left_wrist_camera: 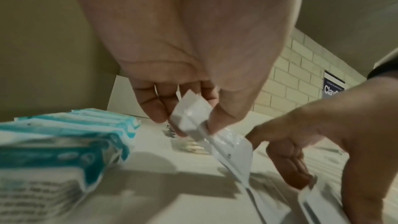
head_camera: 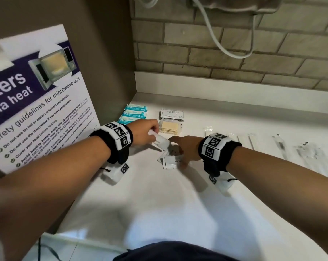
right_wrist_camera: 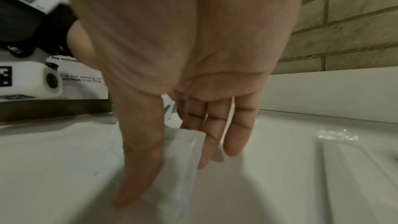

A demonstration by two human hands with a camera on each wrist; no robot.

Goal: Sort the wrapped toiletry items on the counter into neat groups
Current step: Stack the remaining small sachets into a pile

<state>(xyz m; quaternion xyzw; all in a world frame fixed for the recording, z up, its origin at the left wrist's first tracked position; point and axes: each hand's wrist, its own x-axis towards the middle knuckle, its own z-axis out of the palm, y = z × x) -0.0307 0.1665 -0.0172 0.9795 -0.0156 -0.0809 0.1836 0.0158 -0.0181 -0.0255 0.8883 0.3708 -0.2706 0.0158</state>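
Note:
My left hand (head_camera: 153, 132) (left_wrist_camera: 187, 123) pinches one end of a white wrapped packet (head_camera: 160, 143) (left_wrist_camera: 189, 113) between thumb and fingers, lifted slightly off the white counter (head_camera: 159, 194). Just to the right, my right hand (head_camera: 180, 159) (right_wrist_camera: 172, 176) holds a second white packet (head_camera: 170, 162) (right_wrist_camera: 183, 156) between thumb and fingers, low on the counter. Printed letters show on this second packet. Behind the hands lie a row of blue-and-white packets (head_camera: 134, 113) (left_wrist_camera: 64, 142), a stack of white shampoo sachets (head_camera: 171, 113) and a stack of beige items in clear wrap (head_camera: 170, 127).
Several long clear-wrapped items (head_camera: 280, 146) lie in a row on the right part of the counter. A microwave safety poster (head_camera: 37, 100) leans at the left. A brick wall (head_camera: 234, 53) with a hanging white cable (head_camera: 216, 36) closes the back.

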